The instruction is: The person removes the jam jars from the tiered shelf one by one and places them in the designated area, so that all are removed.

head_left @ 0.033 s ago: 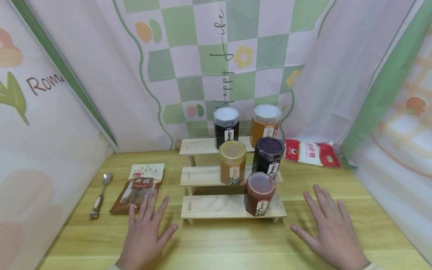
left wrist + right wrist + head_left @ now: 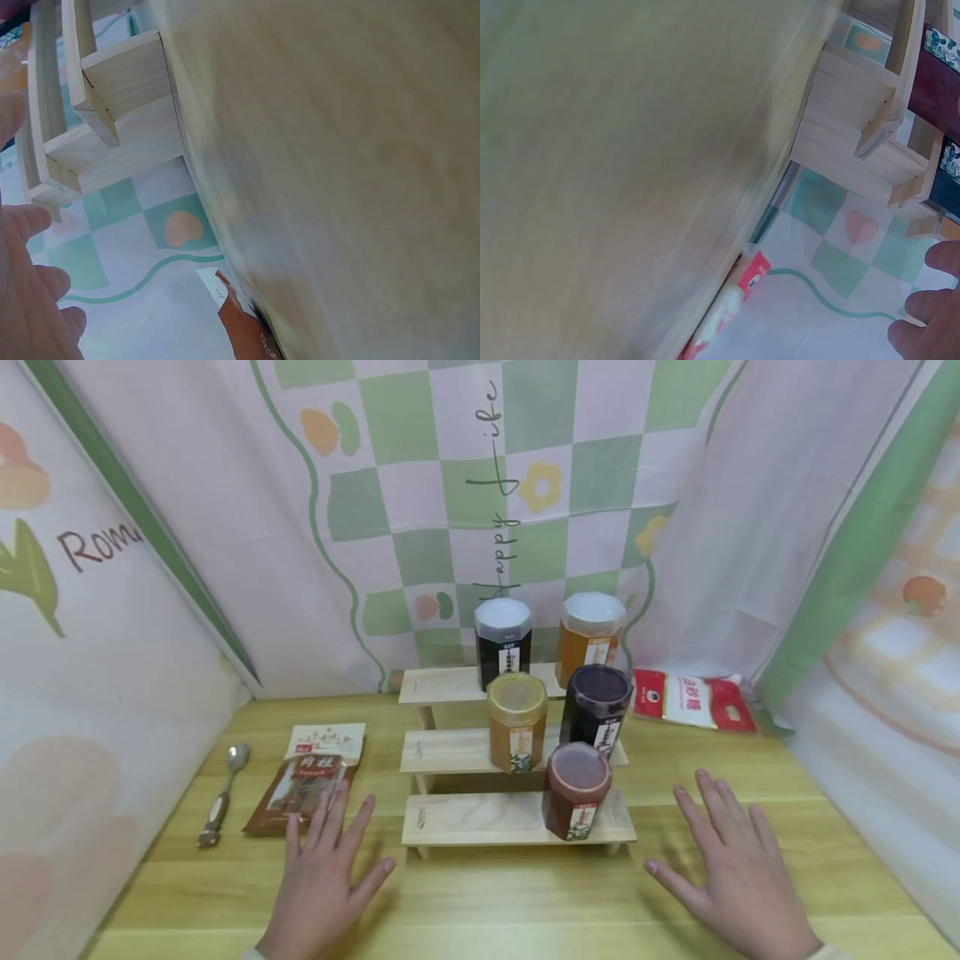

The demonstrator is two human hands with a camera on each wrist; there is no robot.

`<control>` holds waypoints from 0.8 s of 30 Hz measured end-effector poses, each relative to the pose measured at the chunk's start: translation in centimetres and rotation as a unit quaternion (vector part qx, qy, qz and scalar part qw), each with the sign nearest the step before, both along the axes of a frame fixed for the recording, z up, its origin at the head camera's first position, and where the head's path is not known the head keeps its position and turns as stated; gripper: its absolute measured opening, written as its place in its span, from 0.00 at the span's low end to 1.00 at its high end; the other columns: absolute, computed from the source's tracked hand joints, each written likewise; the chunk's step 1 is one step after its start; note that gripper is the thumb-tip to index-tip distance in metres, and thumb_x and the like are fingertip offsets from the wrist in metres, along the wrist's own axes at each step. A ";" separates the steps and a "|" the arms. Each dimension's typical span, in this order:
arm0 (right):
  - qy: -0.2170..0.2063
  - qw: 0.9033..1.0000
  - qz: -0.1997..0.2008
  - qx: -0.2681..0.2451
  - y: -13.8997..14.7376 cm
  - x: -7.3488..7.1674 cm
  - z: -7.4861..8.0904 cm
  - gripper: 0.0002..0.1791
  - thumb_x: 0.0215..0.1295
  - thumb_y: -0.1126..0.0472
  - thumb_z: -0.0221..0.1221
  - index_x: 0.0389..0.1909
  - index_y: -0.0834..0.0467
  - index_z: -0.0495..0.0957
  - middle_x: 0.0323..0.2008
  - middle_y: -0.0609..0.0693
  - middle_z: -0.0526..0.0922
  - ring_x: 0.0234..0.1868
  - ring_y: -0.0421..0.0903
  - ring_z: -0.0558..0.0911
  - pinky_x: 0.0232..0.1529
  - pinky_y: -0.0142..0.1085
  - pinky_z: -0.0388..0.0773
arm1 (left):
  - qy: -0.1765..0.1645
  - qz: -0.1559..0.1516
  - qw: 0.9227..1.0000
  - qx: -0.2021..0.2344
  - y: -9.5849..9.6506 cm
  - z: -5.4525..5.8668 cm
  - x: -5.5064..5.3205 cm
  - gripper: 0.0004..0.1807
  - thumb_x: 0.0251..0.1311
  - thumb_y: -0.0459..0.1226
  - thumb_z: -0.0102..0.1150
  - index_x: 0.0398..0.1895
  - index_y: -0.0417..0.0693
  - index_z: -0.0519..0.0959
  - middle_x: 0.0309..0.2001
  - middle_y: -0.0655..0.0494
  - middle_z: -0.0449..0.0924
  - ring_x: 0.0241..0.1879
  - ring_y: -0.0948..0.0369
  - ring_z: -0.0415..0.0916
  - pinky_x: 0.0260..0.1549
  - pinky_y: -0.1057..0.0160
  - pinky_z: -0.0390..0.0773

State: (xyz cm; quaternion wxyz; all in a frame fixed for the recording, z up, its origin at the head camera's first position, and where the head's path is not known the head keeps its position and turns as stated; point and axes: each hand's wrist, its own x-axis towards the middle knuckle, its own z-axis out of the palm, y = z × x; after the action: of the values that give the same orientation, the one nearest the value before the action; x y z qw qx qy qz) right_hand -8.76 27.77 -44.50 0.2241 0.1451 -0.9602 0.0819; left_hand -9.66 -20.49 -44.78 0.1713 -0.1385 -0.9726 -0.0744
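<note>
My left hand is spread with straight fingers near the brown packet, its fingertips overlapping the packet's lower edge in the head view. My right hand is likewise spread, to the right of a three-step wooden rack; neither hand holds anything. Several eight-sided jars stand on the rack. A dark jar and an orange jar share the top step. On the middle one are a golden jar and a dark purple jar. A reddish-brown jar occupies the bottom step's right side.
A metal spoon lies at the left of the wooden table. Behind the rack's right side is a red and white bag, also visible in the right wrist view. Patterned cloth hangs along the back and both sides.
</note>
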 end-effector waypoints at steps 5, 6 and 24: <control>0.001 1.000 0.002 -0.003 -0.1 0.0 0.1 0.58 0.55 0.31 0.65 0.76 0.62 0.57 0.79 0.64 0.45 0.80 0.56 0.37 0.77 0.53 0.23 | -0.002 -0.001 1.000 0.002 -0.1 0.0 -0.1 0.43 0.65 0.62 0.54 0.78 0.54 0.59 0.81 0.44 0.39 0.77 0.40 0.39 0.72 0.43 0.18; 0.001 1.000 0.003 -0.003 -0.1 0.0 0.1 0.58 0.55 0.31 0.65 0.77 0.62 0.56 0.79 0.64 0.45 0.80 0.56 0.37 0.77 0.53 0.23 | -0.003 -0.001 1.000 0.002 -0.2 0.0 -0.1 0.43 0.66 0.63 0.54 0.78 0.54 0.59 0.81 0.44 0.39 0.78 0.40 0.39 0.72 0.43 0.18; -0.025 0.996 0.018 -0.087 -0.3 -0.5 0.1 0.56 0.54 0.40 0.71 0.76 0.63 0.56 0.77 0.66 0.51 0.77 0.64 0.50 0.77 0.57 0.29 | -0.024 -0.018 0.998 0.052 -0.4 -0.3 -0.2 0.45 0.65 0.60 0.57 0.79 0.48 0.57 0.80 0.41 0.40 0.77 0.38 0.42 0.66 0.24 0.50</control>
State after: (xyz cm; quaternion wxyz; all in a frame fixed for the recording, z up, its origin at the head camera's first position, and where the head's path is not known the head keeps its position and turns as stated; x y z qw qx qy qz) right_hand -9.29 27.45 -44.45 0.2107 0.1401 -0.9519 0.1727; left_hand -9.88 -20.87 -45.09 0.1536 -0.1446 -0.9686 -0.1317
